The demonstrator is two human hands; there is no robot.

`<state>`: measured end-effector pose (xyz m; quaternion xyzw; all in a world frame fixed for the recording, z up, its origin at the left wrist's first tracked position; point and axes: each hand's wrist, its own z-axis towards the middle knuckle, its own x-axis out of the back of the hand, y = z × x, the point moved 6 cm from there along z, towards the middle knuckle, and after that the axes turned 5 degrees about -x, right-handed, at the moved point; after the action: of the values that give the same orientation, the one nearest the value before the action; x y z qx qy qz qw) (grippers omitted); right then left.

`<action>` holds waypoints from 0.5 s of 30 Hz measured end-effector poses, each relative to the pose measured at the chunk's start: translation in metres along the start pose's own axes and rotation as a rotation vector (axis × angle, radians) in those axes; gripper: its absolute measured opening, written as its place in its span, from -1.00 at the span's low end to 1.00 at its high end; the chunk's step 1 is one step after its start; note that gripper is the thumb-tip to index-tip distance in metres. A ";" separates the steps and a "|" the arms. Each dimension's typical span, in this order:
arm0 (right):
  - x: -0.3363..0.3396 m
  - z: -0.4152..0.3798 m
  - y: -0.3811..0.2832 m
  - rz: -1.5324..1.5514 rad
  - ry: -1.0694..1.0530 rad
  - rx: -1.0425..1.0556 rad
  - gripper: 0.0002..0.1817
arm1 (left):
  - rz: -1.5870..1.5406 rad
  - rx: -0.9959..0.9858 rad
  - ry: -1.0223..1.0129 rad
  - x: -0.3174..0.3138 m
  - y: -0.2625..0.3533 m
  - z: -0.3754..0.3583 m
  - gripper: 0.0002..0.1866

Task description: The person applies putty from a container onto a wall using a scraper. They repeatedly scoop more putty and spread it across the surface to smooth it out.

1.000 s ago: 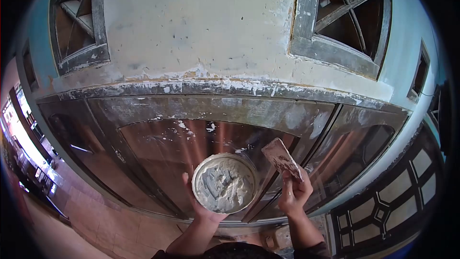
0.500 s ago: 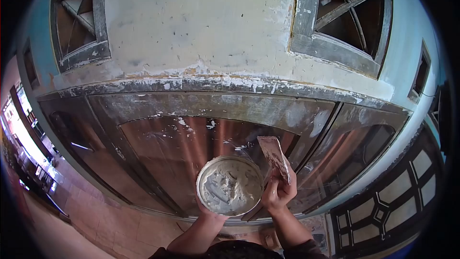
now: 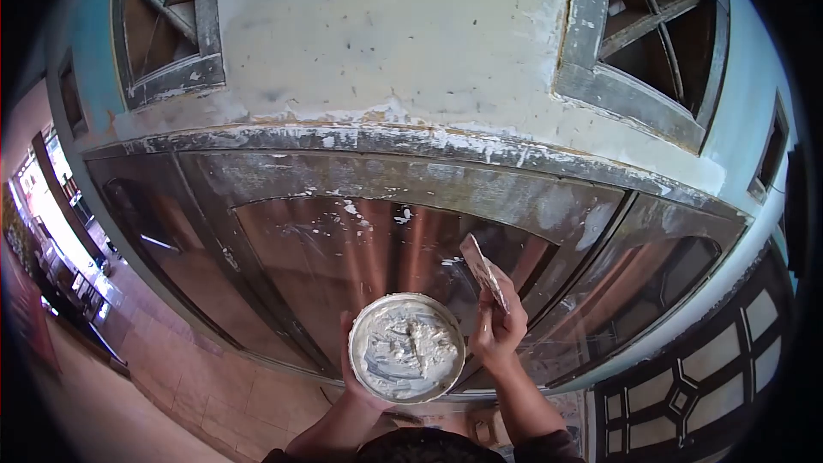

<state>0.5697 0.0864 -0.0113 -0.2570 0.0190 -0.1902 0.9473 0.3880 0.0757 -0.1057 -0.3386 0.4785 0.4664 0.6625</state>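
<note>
A round tub [image 3: 407,348] of whitish paste is held up at the lower middle, its open top facing the camera. My left hand [image 3: 360,381] is wrapped round its left and lower side, most of the fingers hidden beneath it. To the right of the tub, my right hand [image 3: 501,326] grips a flat, paste-smeared scraper [image 3: 485,274], which points up and to the left, seen nearly edge-on. The scraper and the tub are apart. Behind both stands a dark wooden frame [image 3: 394,173] with glass panels, spotted with white.
Above the frame is a pale, patchy wall [image 3: 386,43] with wooden lattice openings [image 3: 656,26] at both sides. A dark panelled gate [image 3: 703,369] stands at the lower right. Tiled floor [image 3: 197,386] and a bright doorway [image 3: 43,197] show at the left.
The scraper has turned more edge-on, and my right hand has tilted with it. The tub has moved slightly down. The wall and frame have shifted right in view.
</note>
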 end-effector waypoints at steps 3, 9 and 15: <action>0.001 0.014 -0.010 -0.012 -0.103 -0.050 -0.61 | 0.212 -0.094 0.209 -0.008 0.009 -0.004 0.00; 0.004 0.038 -0.047 -0.130 -0.301 -0.104 -0.60 | 0.206 -0.123 0.133 -0.009 0.020 -0.005 0.10; -0.006 0.049 -0.078 -0.157 -0.479 -0.164 -0.45 | 0.335 -0.347 0.062 -0.024 0.029 0.006 0.21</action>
<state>0.5435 0.0501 0.0687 -0.3712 -0.2104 -0.1948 0.8832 0.3600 0.0840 -0.0809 -0.3775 0.4610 0.6342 0.4927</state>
